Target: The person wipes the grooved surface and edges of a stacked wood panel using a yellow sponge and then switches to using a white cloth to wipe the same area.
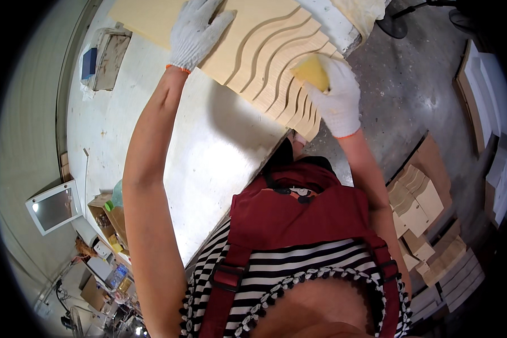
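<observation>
A pale wooden board [259,42] with wavy grooves and stepped, curved ridges lies over the corner of the white table. My left hand [197,32], in a white knit glove with an orange cuff, rests flat on the smooth part of the board, thumb apart from the fingers. In my right hand [339,98], gloved the same way, is a yellow sanding pad [311,72]. It is pressed against the wavy ridges near the board's right end. The fingers of that hand are closed around the pad and partly hidden.
The white tabletop [203,163] carries a worn block [111,59] with a small blue block [89,63] at the left. Similar wavy wooden panels [417,197] are stacked on the floor at lower right. A cardboard box [104,211] stands beside the table's left side.
</observation>
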A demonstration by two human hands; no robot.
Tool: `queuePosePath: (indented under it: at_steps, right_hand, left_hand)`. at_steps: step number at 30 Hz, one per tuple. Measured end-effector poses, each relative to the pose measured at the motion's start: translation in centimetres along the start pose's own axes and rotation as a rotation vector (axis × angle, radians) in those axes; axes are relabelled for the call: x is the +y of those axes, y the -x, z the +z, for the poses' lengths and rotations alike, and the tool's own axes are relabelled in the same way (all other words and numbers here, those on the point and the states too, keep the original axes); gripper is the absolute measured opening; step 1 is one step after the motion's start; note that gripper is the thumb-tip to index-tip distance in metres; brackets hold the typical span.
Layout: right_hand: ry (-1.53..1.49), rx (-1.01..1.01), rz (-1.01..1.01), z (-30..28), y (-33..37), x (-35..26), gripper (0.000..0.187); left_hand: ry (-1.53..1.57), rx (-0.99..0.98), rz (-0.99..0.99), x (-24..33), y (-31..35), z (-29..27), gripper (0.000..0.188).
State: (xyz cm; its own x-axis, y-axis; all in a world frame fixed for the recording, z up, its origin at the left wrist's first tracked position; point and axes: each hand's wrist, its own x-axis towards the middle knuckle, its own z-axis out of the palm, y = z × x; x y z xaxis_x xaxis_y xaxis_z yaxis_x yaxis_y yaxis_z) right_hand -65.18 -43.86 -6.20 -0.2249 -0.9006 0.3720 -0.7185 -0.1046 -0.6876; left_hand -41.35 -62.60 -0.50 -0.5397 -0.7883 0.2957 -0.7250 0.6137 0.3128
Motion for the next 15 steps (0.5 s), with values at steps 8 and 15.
queuePosePath:
  at_steps: [8,15]
  right_hand:
    - [-0.124,-0.318,-0.055,-1.2,2.8,-2.4,0.051]
    - [-0.26,-0.509,-0.021,-1.4,7.9,-5.4,0.051]
  left_hand:
    - [0.018,0.026,0.008,0.1,0.0,0.0,0.047]
    - [0.039,0.021,0.02,0.1,-0.5,0.5,0.047]
